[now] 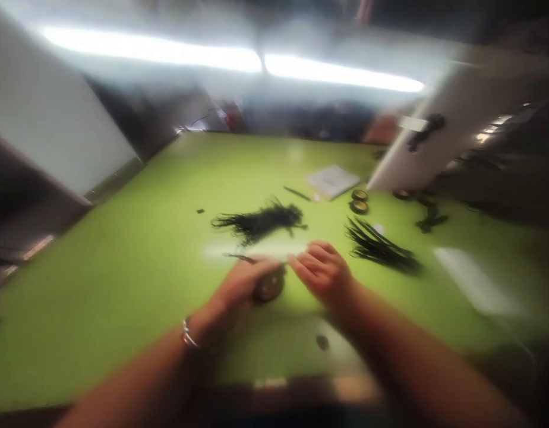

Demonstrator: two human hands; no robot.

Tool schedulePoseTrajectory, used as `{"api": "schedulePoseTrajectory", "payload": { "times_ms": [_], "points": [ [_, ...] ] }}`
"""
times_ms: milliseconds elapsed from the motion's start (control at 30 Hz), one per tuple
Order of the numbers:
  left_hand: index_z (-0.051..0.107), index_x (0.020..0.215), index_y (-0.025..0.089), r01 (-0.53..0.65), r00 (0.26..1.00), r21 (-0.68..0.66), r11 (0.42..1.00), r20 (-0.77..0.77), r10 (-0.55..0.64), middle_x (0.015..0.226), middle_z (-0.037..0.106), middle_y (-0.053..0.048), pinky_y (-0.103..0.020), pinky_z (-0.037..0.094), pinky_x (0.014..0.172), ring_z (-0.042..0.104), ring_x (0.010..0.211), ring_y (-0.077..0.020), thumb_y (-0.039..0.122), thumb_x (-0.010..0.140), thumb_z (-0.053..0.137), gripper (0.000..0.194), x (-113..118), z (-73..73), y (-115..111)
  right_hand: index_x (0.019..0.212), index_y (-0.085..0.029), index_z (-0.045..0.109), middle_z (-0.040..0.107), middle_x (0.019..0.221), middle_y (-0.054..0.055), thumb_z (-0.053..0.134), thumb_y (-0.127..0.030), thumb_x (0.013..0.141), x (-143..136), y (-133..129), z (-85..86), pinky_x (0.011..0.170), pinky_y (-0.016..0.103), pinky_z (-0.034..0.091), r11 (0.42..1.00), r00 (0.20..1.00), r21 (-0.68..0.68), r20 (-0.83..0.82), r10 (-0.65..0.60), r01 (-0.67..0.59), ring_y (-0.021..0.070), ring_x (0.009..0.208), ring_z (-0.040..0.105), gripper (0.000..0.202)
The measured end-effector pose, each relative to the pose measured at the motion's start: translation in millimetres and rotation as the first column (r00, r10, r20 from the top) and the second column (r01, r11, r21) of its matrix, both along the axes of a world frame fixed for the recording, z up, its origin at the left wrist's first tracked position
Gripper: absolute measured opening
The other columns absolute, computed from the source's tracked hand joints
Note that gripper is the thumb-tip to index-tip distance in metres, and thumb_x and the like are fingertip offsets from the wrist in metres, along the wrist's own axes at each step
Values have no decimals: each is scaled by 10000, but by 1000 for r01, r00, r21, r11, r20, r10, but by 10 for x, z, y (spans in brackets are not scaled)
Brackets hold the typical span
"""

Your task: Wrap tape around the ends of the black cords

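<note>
At the near centre of the green bench [136,249], both forearms reach forward, hands close together. The left hand [241,284], a metal bangle [188,336] at its wrist, is curled around a dark round roll [269,286] resting on the bench surface; a thin dark strand [239,257] runs out leftward from its fingers. The right hand [321,268] lies just beside the roll, fingers bent and pointing left toward it; blur prevents telling whether it grips anything.

Open bench surface extends wide to the left of the hands, up to the bench's left edge, beyond which a white panel [51,119] stands. Beyond the hands lies a tangled bundle of black strands [261,221], with a small dark scrap [200,211] to its left. Further right sit a white pad [332,180], two small round rolls [359,201], and a second bundle of black strands [379,245] near the right hand. A small dark disc [322,342] lies near the front edge. A tilted white board [435,137] bounds the right side.

No containers are distinguishable.
</note>
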State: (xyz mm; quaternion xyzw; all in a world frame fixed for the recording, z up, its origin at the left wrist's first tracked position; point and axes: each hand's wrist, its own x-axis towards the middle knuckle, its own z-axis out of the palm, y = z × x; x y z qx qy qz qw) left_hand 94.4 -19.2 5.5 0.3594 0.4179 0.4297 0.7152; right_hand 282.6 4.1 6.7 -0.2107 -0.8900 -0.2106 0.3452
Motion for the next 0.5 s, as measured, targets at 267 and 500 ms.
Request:
{"api": "schedulePoseTrajectory", "payload": {
  "times_ms": [267, 500],
  "points": [
    [666, 735, 144, -101, 954, 178, 979, -262, 146, 568, 540, 8, -227, 325, 477, 445, 500, -94, 234, 730, 688, 93, -36, -69, 15, 842, -185, 614, 620, 716, 25, 543, -188, 895, -71, -17, -34, 763, 334, 428, 943, 990, -333, -127, -54, 9, 167, 736, 518, 88],
    [683, 766, 137, 115, 813, 685, 720, -482, 328, 758, 645, -52, -279, 440, 684, 559, 723, -153, 205, 795, 624, 95, -25, -80, 35, 684, -175, 536, 559, 654, 10, 473, -215, 945, -74, -18, -64, 613, 260, 358, 748, 998, -664, -34, -53, 17, 130, 625, 463, 271]
  ]
}}
